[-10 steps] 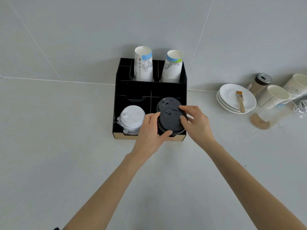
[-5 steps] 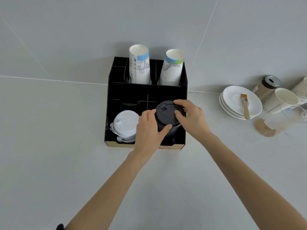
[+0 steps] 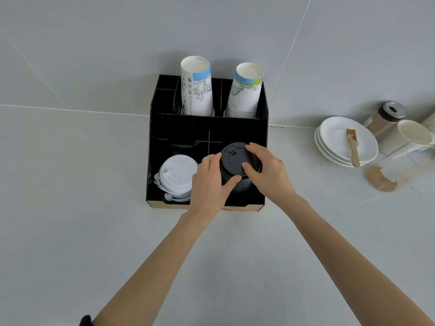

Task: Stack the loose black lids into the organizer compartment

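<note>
Pale grey countertop holds a black compartmented cardboard organizer (image 3: 162, 128). Both hands, left hand (image 3: 209, 182) and right hand (image 3: 268, 171), clasp the round black plastic lid stack (image 3: 237, 165), now squared upright in its front-right compartment; nearly seated.

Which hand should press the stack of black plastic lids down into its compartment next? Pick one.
Right. The right hand already lies over the top of the stack of black plastic lids in the black organizer, while the left hand grips its side, best for steadying.
</note>
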Motion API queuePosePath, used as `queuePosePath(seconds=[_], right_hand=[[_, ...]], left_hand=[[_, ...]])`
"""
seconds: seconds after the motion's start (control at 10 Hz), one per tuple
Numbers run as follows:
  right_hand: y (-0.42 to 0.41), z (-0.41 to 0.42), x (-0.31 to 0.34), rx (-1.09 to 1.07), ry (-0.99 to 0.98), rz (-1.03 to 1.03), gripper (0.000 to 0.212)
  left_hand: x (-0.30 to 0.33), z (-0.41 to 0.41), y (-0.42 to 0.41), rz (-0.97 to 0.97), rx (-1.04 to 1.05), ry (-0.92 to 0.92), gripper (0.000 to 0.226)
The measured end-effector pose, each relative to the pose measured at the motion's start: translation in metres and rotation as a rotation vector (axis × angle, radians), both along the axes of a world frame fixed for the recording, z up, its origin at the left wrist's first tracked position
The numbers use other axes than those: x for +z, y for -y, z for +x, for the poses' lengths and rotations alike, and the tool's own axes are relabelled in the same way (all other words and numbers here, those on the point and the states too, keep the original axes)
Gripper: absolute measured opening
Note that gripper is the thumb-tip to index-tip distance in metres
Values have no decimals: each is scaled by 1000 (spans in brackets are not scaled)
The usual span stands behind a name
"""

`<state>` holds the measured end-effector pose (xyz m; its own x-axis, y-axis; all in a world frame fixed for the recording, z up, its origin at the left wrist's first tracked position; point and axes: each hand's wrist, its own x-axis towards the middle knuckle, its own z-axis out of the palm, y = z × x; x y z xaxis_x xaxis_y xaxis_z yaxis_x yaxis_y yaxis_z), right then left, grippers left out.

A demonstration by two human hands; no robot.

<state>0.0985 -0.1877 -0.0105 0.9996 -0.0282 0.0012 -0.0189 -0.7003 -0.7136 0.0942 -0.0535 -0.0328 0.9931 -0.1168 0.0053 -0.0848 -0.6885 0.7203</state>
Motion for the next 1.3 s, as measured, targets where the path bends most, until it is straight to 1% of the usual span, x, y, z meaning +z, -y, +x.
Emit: queuePosePath(seconds=[0.2,0.4,0.6,0.8,1.0,1.1,1.2,1.3], right_hand=[[-6,-8,-6,-1,6,-6,46],[-10,-13,-10,-12,9,-29,47],[-5,-12,-11,19,15,1,48],[7,-14,-15,73,23,28,57],[6,-18,-22,80,74,-16,58],[7,-18,-23,95,74,-54,59],[9,-17,-18,144,54,-144,63],[10,-15,-13,137,51,-169,63]], left_hand=[[2,1,-2,-25,-10,-29,60],[2,1,-5,-41,-22,-47,59],[3,4,-7,-34,-39,-47,58],[5,5,-10,-14,-62,-53,59],[7,9,-14,1,-103,-80,58],[8,11,-15,12,-113,-88,58],[15,11,-16,47,-133,-91,60],[18,13,-18,57,-136,-69,63]])
